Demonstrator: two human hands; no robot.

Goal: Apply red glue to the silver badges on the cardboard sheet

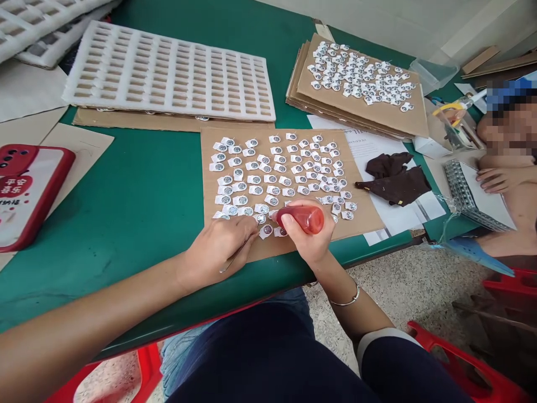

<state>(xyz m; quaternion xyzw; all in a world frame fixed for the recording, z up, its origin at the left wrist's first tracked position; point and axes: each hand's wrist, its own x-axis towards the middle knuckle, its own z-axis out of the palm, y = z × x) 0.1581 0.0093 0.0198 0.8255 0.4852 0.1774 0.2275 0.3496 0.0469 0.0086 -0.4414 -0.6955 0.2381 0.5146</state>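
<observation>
My left hand [220, 243] is closed around a thin metal pick [230, 263], whose tip reaches a small round piece on a white tab [260, 218]. My right hand [314, 243] grips a red squeeze bottle [309, 219], tilted so its nozzle points left at the same spot. Both hands are over the near edge of a cardboard sheet [268, 254]. Rows of similar small round pieces with white tabs [271, 179] lie across this sheet. A darker round piece [266, 230] sits just below the nozzle. The bottle's nozzle is partly hidden by my fingers.
A white foam grid tray [168, 73] lies behind, and stacked cardboard [356, 84] with more pieces stands back right. A dark cloth [396, 179] rests on paper. A red-cased phone [31, 196] is at left. Another person's hand [499, 178] is at right.
</observation>
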